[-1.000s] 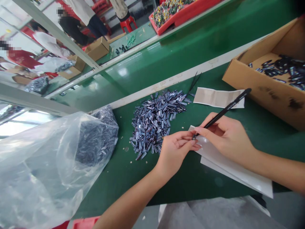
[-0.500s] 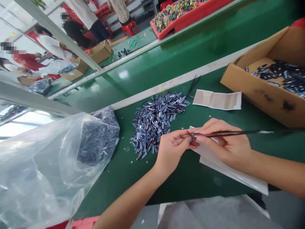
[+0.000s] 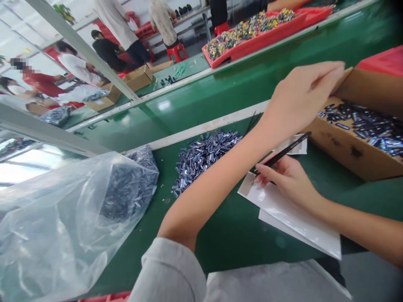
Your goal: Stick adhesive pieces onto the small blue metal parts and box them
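Observation:
My left hand point(image 3: 300, 94) is stretched out across the table to the near rim of the cardboard box point(image 3: 349, 147). Its fingers are curled together, and anything between them is hidden. Black tweezers point(image 3: 292, 146) rest in my right hand point(image 3: 288, 174), pinched between thumb and fingers. Their tips are at the upper left end of the white sheets point(image 3: 302, 222), just below that hand. Small shiny dark-blue pieces lie in a pile point(image 3: 201, 155) on the green table, partly behind my left forearm. Similar pieces point(image 3: 371, 126) fill part of the box.
A clear plastic bag point(image 3: 78, 218) with more dark pieces lies at left. Behind the right hand is a backing strip point(image 3: 299, 144), partly covered. Red trays point(image 3: 252, 37) of colourful small parts stand beyond the raised green divider point(image 3: 189, 96). Several people sit or stand farther back.
My left hand has left the right hand's side and moved up and right to the box, having held a small dark piece before. The tweezers now tilt upward, over the white sheets.

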Action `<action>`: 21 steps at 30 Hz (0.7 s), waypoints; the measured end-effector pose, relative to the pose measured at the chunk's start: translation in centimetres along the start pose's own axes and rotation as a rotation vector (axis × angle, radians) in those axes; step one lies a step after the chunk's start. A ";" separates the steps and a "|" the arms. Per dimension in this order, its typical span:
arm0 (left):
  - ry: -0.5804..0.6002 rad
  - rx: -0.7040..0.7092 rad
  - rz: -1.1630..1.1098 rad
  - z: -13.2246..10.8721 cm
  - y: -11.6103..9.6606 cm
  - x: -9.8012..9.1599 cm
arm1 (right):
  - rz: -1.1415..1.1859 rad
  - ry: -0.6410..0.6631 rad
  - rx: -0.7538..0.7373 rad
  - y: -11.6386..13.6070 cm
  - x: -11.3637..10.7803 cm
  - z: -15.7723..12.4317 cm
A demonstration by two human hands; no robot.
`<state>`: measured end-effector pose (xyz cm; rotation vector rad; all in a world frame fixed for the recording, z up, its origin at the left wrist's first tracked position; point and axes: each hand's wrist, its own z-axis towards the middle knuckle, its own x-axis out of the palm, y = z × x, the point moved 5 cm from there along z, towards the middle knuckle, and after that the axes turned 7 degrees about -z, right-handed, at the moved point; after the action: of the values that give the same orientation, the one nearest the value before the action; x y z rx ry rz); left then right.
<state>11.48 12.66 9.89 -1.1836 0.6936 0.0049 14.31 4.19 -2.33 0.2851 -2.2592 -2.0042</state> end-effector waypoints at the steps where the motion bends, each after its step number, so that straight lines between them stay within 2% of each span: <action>1: -0.044 0.071 -0.002 0.0 -0.4 -0.2 | -0.012 0.035 -0.006 0.1 0.2 -0.1; 3: -0.181 0.214 0.000 -1.9 -0.3 -1.4 | -0.037 0.096 -0.013 0.1 0.6 -0.3; 4: -0.199 0.216 0.027 -3.4 0.4 -1.9 | -0.053 0.111 -0.016 0.1 0.7 -0.3; 8: -0.196 0.067 0.206 -10.7 4.4 -3.2 | -0.098 0.077 -0.023 0.4 0.2 0.0; 11: -0.101 -0.016 0.313 -14.7 6.7 -2.1 | -0.184 -0.016 -0.020 0.8 -1.0 0.7; 14: 0.046 0.008 0.410 -16.7 7.5 0.3 | -0.299 -0.027 -0.019 0.7 -1.6 1.3; 16: 0.100 0.037 0.466 -17.4 7.6 1.4 | -0.340 -0.004 -0.019 0.4 -1.6 1.6; 21: 0.188 0.056 0.536 -17.9 7.3 2.2 | -0.375 0.003 -0.025 -0.1 -1.3 1.6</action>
<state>1.84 -0.36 -0.90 -0.9225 1.1541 0.3238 15.25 6.02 -2.62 0.7598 -2.3141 -2.1920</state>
